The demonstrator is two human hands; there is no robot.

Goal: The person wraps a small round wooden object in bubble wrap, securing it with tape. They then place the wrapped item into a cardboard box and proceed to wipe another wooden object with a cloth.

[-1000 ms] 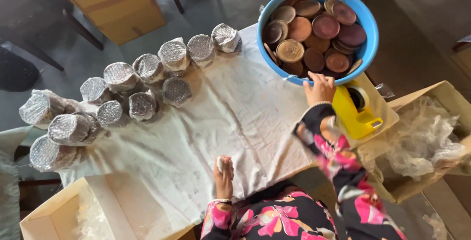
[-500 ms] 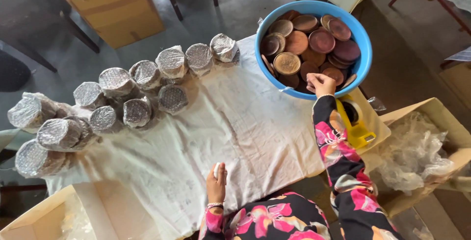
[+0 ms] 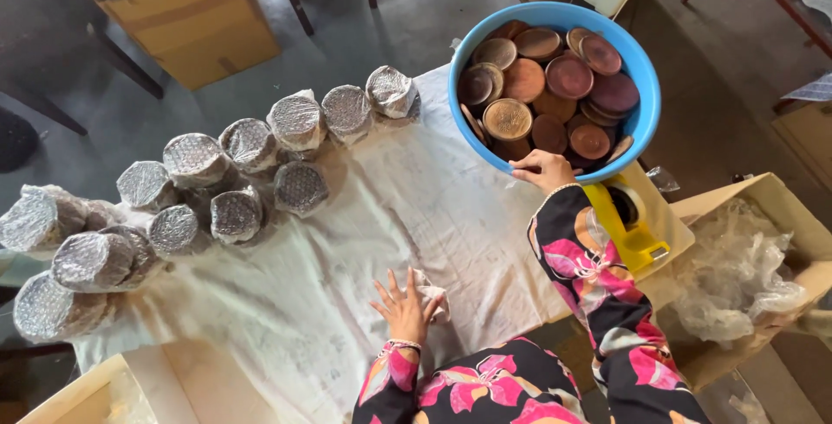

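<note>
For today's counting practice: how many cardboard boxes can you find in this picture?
3. One brown box on the floor at top left, one box of plastic wrap at right, one box at bottom left, cut off by the edge. Others may lie out of view.

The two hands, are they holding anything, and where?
Neither clearly holds anything. The left hand lies flat on the white cloth, touching a crumpled white scrap. The right hand rests at the round blue plastic tub's near rim; its fingers are hidden.
</note>
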